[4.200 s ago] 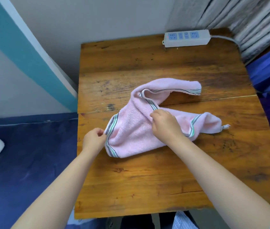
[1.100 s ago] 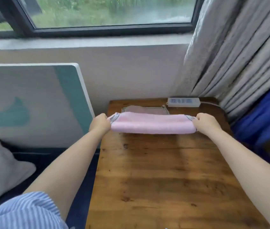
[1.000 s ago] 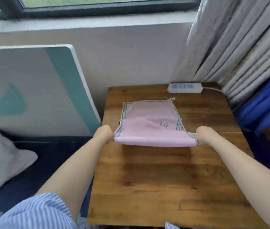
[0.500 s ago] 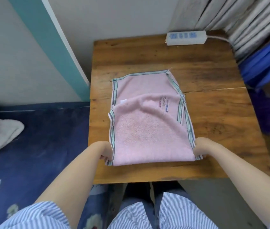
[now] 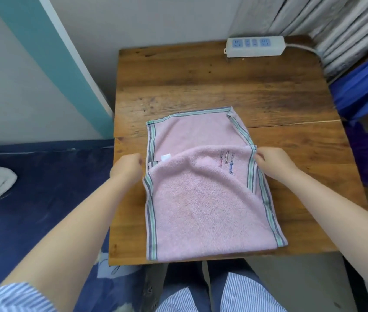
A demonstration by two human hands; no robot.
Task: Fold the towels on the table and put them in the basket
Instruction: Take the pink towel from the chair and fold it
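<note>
I can't read the tiny coloured embroidery on the pink terry towel; left hand fingertips hidden behind its knuckles.

Both bare forearms reach forward from striped sleeves. The left hand is curled, knuckles up, fingertips pinched at its right side. The right hand is level with it and well apart, fingers curled inward in a pinch.

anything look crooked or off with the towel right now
Yes: the towel is folded askew. Its top layer stops short of the far edge and sits skewed, and the far right corner is curled over. No damage visible.
</note>
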